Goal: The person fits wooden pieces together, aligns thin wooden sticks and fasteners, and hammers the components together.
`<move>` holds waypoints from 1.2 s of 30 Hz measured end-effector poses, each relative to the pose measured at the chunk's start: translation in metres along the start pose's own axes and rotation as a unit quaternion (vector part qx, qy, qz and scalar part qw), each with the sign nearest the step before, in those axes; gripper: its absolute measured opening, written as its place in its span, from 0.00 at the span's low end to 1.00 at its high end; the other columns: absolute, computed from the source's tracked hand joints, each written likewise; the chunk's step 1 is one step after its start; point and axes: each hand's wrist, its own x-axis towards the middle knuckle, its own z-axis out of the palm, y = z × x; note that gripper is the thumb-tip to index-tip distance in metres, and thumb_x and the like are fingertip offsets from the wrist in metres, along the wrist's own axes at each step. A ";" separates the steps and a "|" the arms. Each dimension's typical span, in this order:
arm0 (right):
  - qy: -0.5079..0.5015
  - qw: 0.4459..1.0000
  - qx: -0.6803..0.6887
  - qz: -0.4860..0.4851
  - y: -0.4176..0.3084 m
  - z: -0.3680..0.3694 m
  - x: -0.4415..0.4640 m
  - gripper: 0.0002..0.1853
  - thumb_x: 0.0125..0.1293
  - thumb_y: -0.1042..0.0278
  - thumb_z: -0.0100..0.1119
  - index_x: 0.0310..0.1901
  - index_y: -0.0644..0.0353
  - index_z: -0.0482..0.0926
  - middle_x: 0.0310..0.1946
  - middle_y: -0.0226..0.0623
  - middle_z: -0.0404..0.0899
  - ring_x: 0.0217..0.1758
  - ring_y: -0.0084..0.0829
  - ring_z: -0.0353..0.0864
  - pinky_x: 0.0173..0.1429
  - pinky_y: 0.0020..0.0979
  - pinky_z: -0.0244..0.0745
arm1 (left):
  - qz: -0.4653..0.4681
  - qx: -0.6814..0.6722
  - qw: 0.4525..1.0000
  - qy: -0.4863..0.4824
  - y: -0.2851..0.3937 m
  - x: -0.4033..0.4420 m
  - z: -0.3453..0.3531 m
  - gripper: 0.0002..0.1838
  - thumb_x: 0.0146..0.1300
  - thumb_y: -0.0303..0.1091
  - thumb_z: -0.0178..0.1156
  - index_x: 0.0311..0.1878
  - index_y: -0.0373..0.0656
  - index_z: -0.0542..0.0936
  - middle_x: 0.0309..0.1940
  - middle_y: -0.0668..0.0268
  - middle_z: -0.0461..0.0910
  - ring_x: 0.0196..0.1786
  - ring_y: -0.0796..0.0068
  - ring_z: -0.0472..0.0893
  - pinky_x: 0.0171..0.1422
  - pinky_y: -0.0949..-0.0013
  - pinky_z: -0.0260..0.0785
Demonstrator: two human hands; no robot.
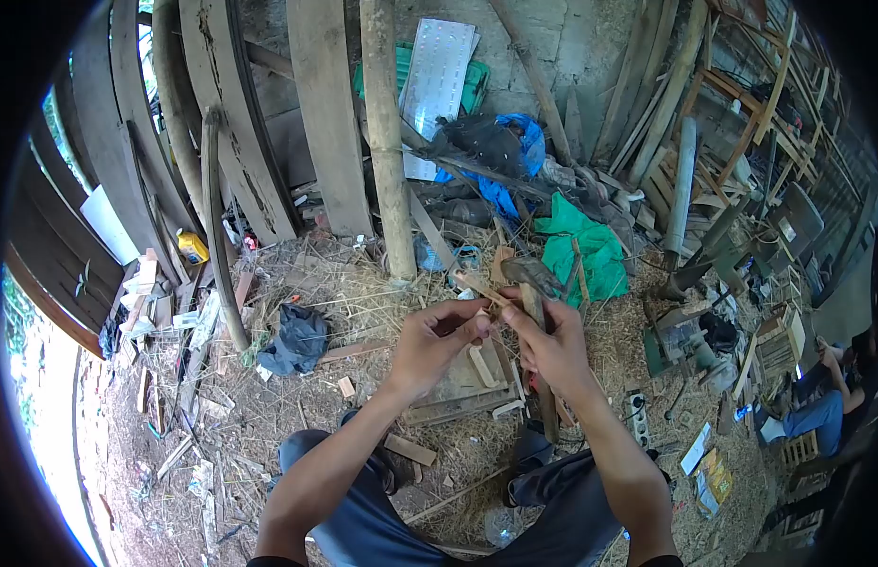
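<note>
In the head view, my left hand (437,345) is closed, its thumb and fingers pinched at the near end of a small wooden strip (478,287). Whether those fingertips also hold something tiny, such as a nail, I cannot make out. My right hand (560,352) is closed round the wooden handle of a hammer (545,402), whose dark head points away from me. The right thumb reaches over to the strip, close to the left fingertips. Below both hands, a light wood block (481,367) lies by a flat board (458,408) on the ground.
Wood shavings and offcuts cover the ground. A green plastic sheet (582,248) and a bamboo post (389,142) stand ahead. A black plastic bag (297,338) and yellow bottle (192,247) lie left. At right are a power strip (638,416) and another seated person (826,411).
</note>
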 end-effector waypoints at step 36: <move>-0.007 0.971 -0.211 -0.114 0.016 0.000 0.013 0.15 0.63 0.67 0.65 0.49 0.65 0.80 0.27 0.26 0.79 0.22 0.13 0.69 0.25 0.21 0.63 | 0.015 -0.041 0.995 0.093 -0.019 0.008 -0.002 0.19 0.60 0.23 0.64 0.54 0.37 0.72 0.40 0.65 0.83 0.37 0.82 0.79 0.40 0.76 0.71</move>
